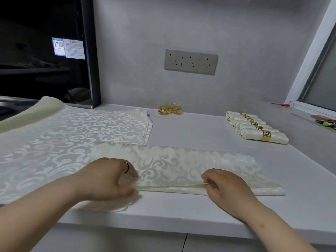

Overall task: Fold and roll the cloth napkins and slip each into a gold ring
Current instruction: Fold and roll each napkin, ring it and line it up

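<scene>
Both hands — left hand [111, 179], right hand [225, 186] — pinch the soft, floppy cream patterned cloth napkin [181, 166] by its near edge — best hold there.

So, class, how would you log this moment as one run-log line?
step: folding napkin | left hand: pinching near edge | right hand: pinching near edge | done: rolled napkins, ringed | spare rings: at back

one head cam, wide-angle, close above the counter [181, 211] near edge, tilted forward-down, facing the far wall [245, 51] with sockets [190, 62]; left hand [109, 177] and right hand [227, 186] near foreground
</scene>
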Demonstrator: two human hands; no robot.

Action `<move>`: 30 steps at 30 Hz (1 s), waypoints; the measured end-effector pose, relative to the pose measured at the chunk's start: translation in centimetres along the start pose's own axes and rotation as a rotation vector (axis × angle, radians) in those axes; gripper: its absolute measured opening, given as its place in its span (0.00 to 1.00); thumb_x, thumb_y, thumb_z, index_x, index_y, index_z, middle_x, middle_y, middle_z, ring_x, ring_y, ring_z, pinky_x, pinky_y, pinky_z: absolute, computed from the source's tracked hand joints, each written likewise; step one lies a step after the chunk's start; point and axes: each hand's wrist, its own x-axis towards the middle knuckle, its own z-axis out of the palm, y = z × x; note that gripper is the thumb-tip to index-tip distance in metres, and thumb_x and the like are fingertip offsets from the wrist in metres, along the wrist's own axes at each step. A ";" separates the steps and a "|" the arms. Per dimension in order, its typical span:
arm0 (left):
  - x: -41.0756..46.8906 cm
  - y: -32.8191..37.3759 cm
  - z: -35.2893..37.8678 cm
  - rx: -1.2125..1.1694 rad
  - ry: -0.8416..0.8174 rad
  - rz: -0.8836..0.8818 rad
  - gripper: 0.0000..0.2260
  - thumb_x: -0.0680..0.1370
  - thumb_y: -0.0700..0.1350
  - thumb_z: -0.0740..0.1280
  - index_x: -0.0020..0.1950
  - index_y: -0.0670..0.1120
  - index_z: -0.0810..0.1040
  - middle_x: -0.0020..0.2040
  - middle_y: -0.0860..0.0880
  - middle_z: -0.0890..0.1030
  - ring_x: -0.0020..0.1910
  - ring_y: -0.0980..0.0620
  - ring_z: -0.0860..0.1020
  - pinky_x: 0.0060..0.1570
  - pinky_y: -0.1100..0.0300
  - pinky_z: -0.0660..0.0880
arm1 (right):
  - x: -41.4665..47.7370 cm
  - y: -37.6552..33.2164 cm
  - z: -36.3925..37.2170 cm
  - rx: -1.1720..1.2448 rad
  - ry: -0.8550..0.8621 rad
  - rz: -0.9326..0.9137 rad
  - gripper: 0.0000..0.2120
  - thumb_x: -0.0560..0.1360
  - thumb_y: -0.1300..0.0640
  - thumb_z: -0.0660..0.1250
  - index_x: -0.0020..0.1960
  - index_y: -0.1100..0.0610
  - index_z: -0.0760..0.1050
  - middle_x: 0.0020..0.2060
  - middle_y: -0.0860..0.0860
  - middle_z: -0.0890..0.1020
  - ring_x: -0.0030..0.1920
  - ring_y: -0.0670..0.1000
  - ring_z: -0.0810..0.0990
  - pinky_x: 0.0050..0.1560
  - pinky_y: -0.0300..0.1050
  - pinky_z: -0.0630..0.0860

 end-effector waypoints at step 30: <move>9.1 2.1 4.4 0.090 -0.222 -0.061 0.25 0.82 0.53 0.47 0.76 0.47 0.46 0.77 0.50 0.44 0.75 0.55 0.43 0.72 0.59 0.41 | 11.8 -3.8 4.4 0.001 -0.439 0.384 0.26 0.81 0.47 0.46 0.75 0.56 0.50 0.76 0.53 0.50 0.75 0.52 0.46 0.74 0.48 0.42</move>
